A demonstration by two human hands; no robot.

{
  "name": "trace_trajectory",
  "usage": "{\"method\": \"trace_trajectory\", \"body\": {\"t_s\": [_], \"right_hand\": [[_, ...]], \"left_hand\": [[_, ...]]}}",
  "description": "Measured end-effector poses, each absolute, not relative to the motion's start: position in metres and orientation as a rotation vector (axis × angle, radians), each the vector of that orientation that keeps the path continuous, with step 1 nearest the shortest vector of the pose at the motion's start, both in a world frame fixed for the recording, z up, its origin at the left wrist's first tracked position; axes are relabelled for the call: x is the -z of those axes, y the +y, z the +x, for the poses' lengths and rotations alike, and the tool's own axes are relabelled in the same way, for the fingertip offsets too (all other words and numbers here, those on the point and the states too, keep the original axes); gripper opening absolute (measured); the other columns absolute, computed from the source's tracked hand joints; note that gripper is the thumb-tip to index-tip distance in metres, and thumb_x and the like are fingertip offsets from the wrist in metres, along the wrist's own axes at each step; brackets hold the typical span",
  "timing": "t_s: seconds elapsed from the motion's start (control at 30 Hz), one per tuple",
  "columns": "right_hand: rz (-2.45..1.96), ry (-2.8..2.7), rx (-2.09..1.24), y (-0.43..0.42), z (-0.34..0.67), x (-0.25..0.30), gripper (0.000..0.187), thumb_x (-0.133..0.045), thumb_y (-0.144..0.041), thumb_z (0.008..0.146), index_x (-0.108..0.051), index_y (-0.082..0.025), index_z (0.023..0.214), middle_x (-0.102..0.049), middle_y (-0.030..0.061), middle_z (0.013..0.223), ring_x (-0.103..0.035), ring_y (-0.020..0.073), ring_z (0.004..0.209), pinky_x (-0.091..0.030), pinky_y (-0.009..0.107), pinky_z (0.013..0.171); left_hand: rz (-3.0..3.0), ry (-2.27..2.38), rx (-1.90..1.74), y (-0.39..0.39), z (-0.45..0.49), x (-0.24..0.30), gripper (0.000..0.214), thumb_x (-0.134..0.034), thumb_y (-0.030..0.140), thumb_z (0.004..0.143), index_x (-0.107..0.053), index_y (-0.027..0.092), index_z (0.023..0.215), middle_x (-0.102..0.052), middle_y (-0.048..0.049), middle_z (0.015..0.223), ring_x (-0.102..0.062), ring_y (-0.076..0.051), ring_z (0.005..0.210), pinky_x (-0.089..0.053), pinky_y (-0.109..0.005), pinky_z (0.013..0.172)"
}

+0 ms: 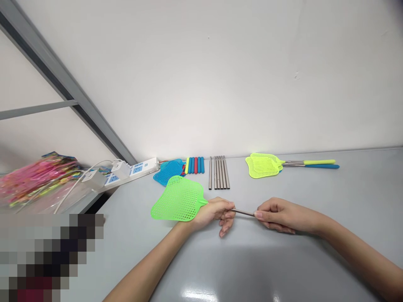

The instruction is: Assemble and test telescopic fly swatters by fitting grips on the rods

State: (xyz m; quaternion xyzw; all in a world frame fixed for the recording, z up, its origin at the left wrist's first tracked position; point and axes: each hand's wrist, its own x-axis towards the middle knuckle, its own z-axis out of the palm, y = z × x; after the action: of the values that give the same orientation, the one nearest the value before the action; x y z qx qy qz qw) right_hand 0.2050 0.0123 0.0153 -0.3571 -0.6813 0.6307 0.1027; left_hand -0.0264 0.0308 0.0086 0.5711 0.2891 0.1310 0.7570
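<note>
Forearms, 2 of them, reach in from the bottom edge over a grey counter (252,272). Left hand (214,214): fingers (225,213) curled shut at the neck of a green plastic fly swatter (179,199), its head flat on the counter to their left. Right hand (278,216): fingers (267,207) closed in a pinch on the end of a steel rod (244,212), which spans the gap and enters the left fist.

Ahead of the left fingers: about 5 steel tubes (221,173), 1 thinner rod (210,178), a row of coloured foam grips (195,165), a blue swatter head (168,172). Ahead of the right fingers, well apart: 2 assembled yellow-green swatters (262,165). Far left: power strip (132,174), pink packaging (37,180). Counter runs on to the right of the right fingers; wall (201,75) closes the far edge.
</note>
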Motion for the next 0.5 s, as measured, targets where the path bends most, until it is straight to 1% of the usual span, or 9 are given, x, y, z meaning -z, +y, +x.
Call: {"method": "trace_trajectory", "body": {"t_s": [0.23,0.5], "right_hand": [[-1.04,-2.031,-1.85,0.0152,0.2075,-0.0148,0.04,-0.042,-0.047,0.084,-0.041,-0.016,0.058,-0.032,-0.0073,0.047,-0.025,0.0032,0.036,-0.02,0.017,0.034],[-1.035,-2.019,-1.862,0.016,0.2101,-0.0126,0.038,-0.042,-0.046,0.084,-0.041,-0.016,0.059,-0.033,-0.0073,0.047,-0.026,0.0032,0.036,-0.02,0.017,0.033]], "left_hand": [[1.246,0.625,-0.301,0.0327,-0.0281,-0.0074,0.034,-0.032,0.032,0.086,-0.035,0.016,0.055,-0.05,0.0008,0.044,-0.047,-0.009,0.039,-0.033,-0.023,0.048],[1.24,0.63,-0.317,0.0365,-0.0326,-0.005,0.033,-0.034,0.031,0.086,-0.035,0.016,0.056,-0.05,0.001,0.043,-0.048,-0.01,0.039,-0.036,-0.023,0.048]]}}
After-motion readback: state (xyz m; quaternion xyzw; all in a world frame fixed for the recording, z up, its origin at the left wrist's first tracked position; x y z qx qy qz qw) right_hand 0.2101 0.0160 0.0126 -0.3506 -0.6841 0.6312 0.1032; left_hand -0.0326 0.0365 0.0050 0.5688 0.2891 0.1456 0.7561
